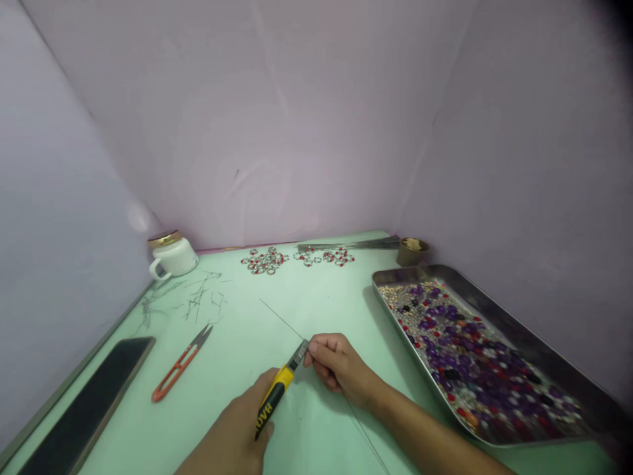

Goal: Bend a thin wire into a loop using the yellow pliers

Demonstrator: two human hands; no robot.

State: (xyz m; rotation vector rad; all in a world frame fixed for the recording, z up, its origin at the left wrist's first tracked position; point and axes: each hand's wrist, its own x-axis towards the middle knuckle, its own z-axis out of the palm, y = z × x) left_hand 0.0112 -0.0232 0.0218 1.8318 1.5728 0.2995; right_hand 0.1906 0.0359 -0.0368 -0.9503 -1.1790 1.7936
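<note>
Nearest the lens, the left hand (235, 432) wraps its fingers (264, 382) around the yellow-and-black handle of the pliers (279, 386), whose metal nose touches a thin wire (281, 320) just where the right hand (341, 369) pinches it between thumb and curled fingers (316, 353). That wire runs from the pinch up-left across the green desk (257, 349) and back down-right under the right wrist. Farther out lie orange thread snips (180, 365) and a dark phone (84, 409) at left, a steel tray (558, 363) of purple and red beads (469, 356) at right, and beaded ring motifs (264, 260), a white cup (173, 256) and wire offcuts (192, 300) near the wall
</note>
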